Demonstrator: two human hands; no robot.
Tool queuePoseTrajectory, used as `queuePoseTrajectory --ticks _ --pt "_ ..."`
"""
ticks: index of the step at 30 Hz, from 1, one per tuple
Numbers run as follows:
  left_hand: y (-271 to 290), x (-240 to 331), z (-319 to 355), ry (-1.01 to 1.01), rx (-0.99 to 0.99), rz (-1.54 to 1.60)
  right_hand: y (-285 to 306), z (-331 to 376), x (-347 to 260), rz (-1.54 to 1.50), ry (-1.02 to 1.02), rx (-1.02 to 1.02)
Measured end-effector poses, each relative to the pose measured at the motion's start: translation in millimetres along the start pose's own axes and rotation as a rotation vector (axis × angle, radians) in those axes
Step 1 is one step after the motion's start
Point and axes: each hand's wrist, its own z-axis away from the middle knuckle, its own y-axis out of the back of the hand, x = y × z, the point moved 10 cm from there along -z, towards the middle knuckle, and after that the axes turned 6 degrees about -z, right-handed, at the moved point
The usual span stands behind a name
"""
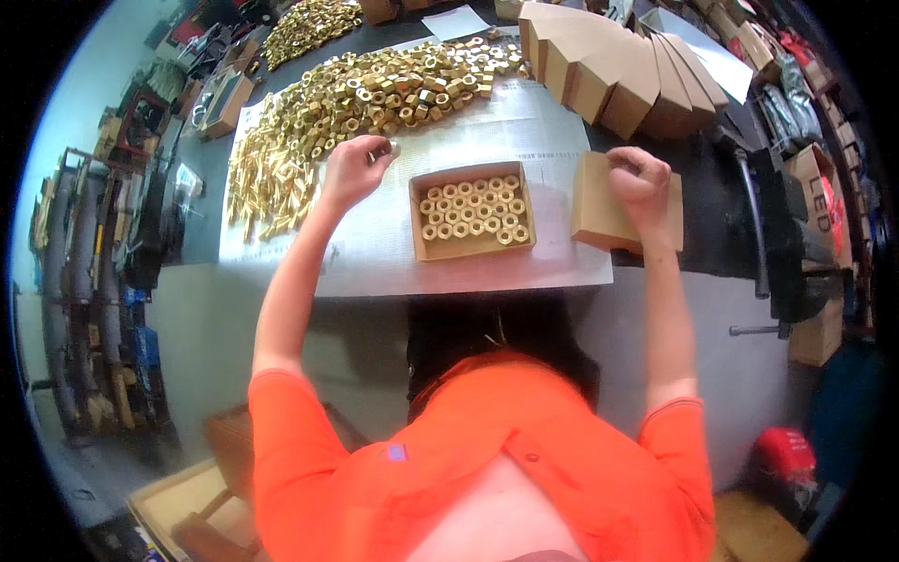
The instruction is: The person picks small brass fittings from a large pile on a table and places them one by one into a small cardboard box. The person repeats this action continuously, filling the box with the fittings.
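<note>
An open cardboard box [473, 251] lies in front of me, holding rows of brass hex nuts [475, 204]. To its upper left, my left hand [356, 172] is closed in a pinch near the pile of loose brass nuts [375, 94]. A small pale spot shows at its fingertips, too small to name. My right hand [641, 187] is curled into a fist over a plain brown cardboard box [595, 206] on the right. Whether it touches that box, or holds anything, I cannot tell.
Slim brass pieces [267, 183] lie left of the nuts, and another brass heap [307, 30] sits farther back. A fanned row of cardboard boxes [599, 66] stands at the back right. White sheeting [524, 122] covers part of the dark table. A metal bar [752, 220] lies at the right.
</note>
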Motion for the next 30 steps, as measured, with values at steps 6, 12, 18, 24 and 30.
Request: queuePoseTrajectory --ticks 6,12,18,24,30 --pt "-29.7 132.1 46.1 -0.539 -0.319 0.100 2.4 1.8 2.7 -0.019 -0.005 -0.022" --pt "-75.1 158.6 63.6 -0.748 -0.430 -0.019 -0.7 1.2 12.3 -0.024 -0.085 -0.054" --pt "-86.0 164.2 62.9 -0.795 -0.449 -0.032 0.9 1.3 11.5 -0.040 -0.039 -0.029" --pt "-90.8 162.8 61.1 -0.805 -0.465 -0.021 0.3 1.7 12.1 -0.041 -0.058 -0.034" --pt "-94.6 159.1 57.0 -0.753 -0.504 -0.013 0.2 0.3 7.9 -0.046 -0.068 -0.044"
